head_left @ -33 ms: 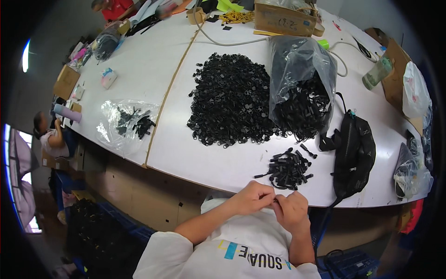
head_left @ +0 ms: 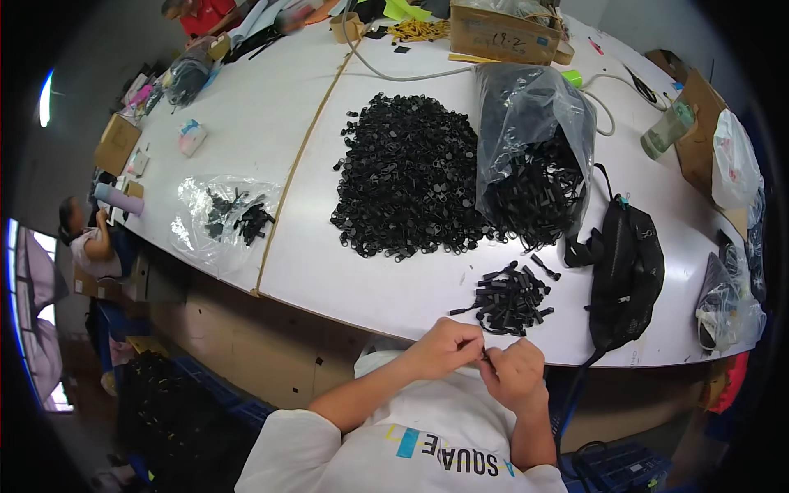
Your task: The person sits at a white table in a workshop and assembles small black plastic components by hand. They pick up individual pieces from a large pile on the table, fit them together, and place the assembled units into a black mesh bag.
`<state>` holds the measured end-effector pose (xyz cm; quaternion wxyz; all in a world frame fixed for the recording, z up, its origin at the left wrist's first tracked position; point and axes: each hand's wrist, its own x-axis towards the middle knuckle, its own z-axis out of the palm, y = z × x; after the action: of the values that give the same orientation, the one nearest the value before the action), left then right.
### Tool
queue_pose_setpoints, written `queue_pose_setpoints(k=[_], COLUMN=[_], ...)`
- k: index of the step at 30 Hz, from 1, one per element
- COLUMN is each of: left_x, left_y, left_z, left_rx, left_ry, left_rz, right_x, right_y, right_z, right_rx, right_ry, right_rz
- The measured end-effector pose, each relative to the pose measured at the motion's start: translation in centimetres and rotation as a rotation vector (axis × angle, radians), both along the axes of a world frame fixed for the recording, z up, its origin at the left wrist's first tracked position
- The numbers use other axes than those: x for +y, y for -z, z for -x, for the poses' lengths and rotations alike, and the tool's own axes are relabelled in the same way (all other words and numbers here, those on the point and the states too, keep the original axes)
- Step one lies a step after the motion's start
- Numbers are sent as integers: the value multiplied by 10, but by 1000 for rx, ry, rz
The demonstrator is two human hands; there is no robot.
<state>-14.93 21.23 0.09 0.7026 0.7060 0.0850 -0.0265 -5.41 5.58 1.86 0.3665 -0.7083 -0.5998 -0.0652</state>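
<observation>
White-sleeved at both arms, holds the left hand [head_left: 454, 347] and right hand [head_left: 516, 371] close together just before the near edge of a white table [head_left: 304, 271]. Pinches a small dark piece [head_left: 485, 355] between the fingertips where both hands meet, left thumb and forefinger closed down tightly, right fingers curled inward with barely a gap. Cannot tell the shape of the piece, mostly hidden by the fingers. Just beyond the hands, on the table, a small heap of black pieces [head_left: 514, 297], some with short cord-like ends. Farther back, a broad mound of black pulls [head_left: 407, 177], and touching its right side a clear plastic bag [head_left: 526, 103], mouth toward the hands, more black pieces inside and spilling at the opening. To the right of the small heap, well apart, a black pouch [head_left: 629, 271] with a strap hanging over the edge. Far to the left, a flattened clear bag [head_left: 191, 215] with a few black pieces.
</observation>
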Motion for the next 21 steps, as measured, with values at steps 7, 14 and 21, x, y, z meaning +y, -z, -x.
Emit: queue_pose_setpoints(k=[7,14,21], left_x=[-15,-15,5], left_y=[-10,-11,-28], left_z=[2,7,8], left_rx=[-344,-419,-479], left_ry=[-213,-198,42], left_rz=[-128,-19,-772], right_x=[-3,-7,-7], right_y=[7,-3,-2], right_z=[-5,6,21], right_rx=[105,160,152], right_ry=[-57,0,105], right_rz=[-98,-163,62])
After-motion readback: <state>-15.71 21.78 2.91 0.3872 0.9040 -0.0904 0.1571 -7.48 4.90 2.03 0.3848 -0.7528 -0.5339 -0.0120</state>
